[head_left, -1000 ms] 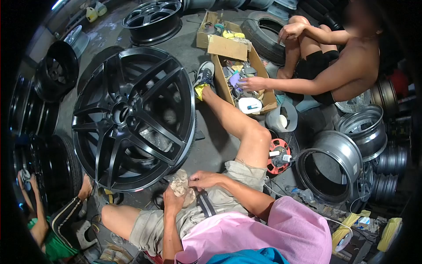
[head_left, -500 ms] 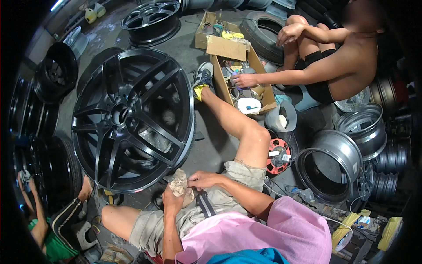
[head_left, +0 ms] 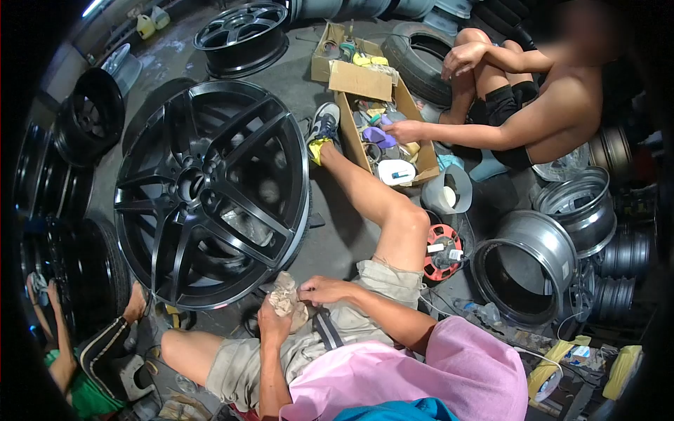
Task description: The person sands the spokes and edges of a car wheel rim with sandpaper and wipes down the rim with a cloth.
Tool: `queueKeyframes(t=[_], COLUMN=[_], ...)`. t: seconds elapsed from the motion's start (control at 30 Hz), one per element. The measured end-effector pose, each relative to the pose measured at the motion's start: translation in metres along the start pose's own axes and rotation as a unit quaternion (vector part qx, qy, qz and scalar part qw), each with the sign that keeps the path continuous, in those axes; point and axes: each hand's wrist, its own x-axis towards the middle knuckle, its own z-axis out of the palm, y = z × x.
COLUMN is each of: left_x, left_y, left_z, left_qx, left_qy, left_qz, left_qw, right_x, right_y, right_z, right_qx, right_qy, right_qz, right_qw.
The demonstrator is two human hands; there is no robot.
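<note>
My left hand (head_left: 274, 321) is closed around a crumpled beige wad (head_left: 283, 295) that looks like paper, held above my lap. At the wad's right edge, my right hand (head_left: 324, 290) has its fingers pinched together; the fingertips are partly hidden. Just beyond my hands stands a large black five-spoke wheel rim (head_left: 203, 193), tilted with its face toward me. Neither hand touches the rim.
A cardboard box (head_left: 361, 144) of tools and supplies sits beyond my right foot, with a co-worker's hand (head_left: 404, 131) in it on something purple. A red cable reel (head_left: 444, 252), silver rims (head_left: 523, 266) and a tire (head_left: 421, 59) stand around. Another person's hands (head_left: 43, 284) are at far left.
The co-worker's hand in the box has shifted right, and more of a purple item shows there. My hands and the beige wad have barely moved.
</note>
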Motion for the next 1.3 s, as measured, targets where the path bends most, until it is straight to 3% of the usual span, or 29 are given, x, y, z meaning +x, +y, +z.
queueKeyframes(t=[0.7,0.9,1.1,1.17,1.3], left_x=[0.003,0.001,-0.001,-0.006,-0.006], left_y=[-0.018,-0.011,0.001,0.004,0.004], left_z=[0.005,0.0,-0.01,-0.013,-0.015], left_qx=[0.008,0.044,0.116,0.125,0.115], left_qy=[0.003,0.033,0.015,0.007,-0.062], left_qz=[0.005,-0.036,-0.123,-0.105,-0.128], left_qw=[1.0,0.998,0.985,0.987,0.983], right_x=[0.006,0.008,-0.002,-0.003,0.005], right_y=[0.007,0.009,0.0,-0.001,0.022], right_z=[0.0,-0.001,-0.007,-0.004,-0.003], right_qx=[0.005,0.014,0.061,0.061,-0.037], right_qy=[-0.005,-0.069,-0.049,-0.017,0.05], right_qz=[-0.002,0.012,0.023,0.083,0.047], right_qw=[1.0,0.997,0.997,0.994,0.997])
